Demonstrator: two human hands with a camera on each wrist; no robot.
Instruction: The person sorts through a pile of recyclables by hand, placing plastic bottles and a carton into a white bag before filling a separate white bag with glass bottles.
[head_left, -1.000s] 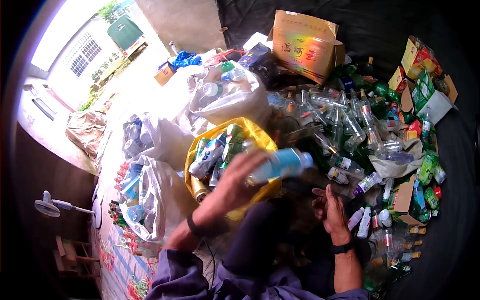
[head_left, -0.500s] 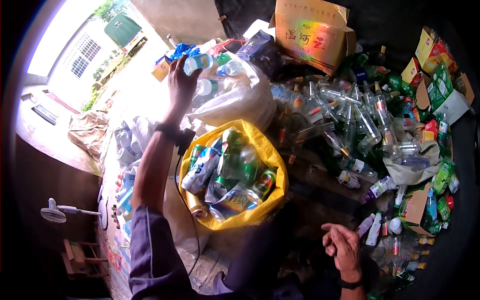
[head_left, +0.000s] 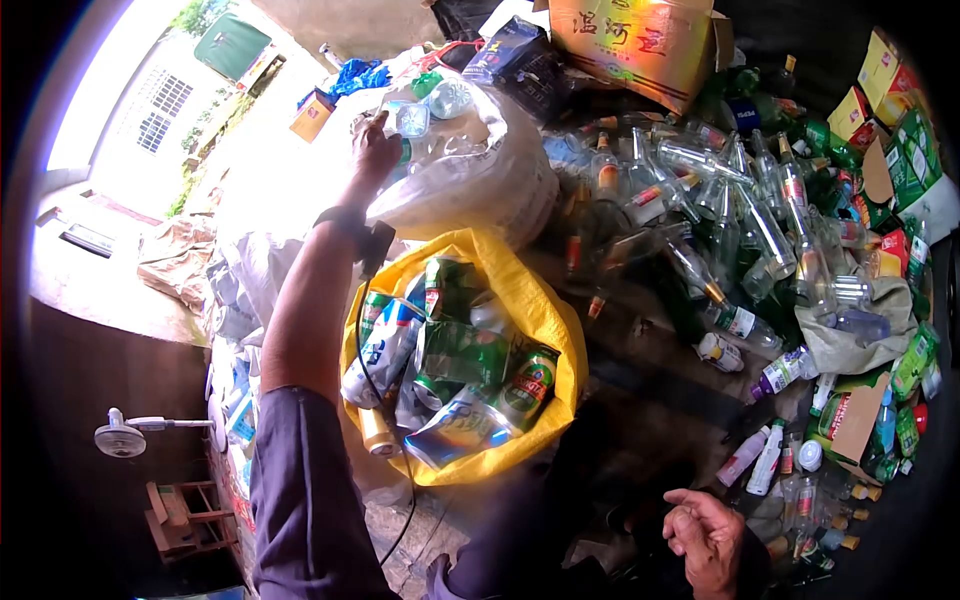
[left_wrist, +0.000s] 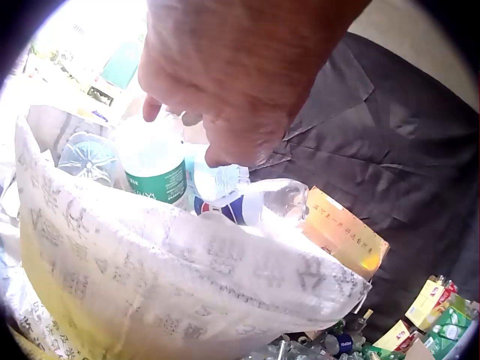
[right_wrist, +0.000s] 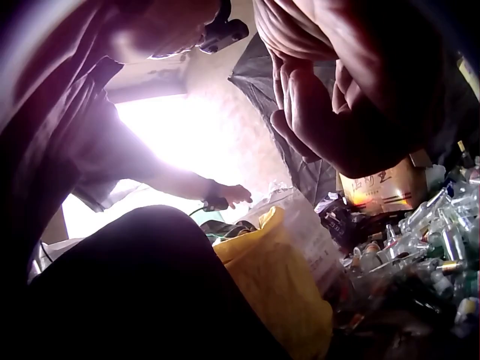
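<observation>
My left hand is over the mouth of a white woven sack, fingers loose with nothing gripped. Clear plastic bottles fill that sack; one lies right beside the fingers. In the left wrist view, a bottle with a green label stands below the hand, close to the fingertips. My right hand hangs low at the right, its fingers loosely curled around nothing. Between the arms sits a yellow bag holding crushed drink cans.
A large heap of glass bottles spreads across the right side. Behind it stands a cardboard box. Smaller plastic bottles lie near the right hand. A fan and a wooden stool are at the left. A cable trails from the left wrist.
My left hand carried a blue-labelled plastic bottle from above the yellow bag up to the white sack and let it go there. The right hand has dropped lower in view.
</observation>
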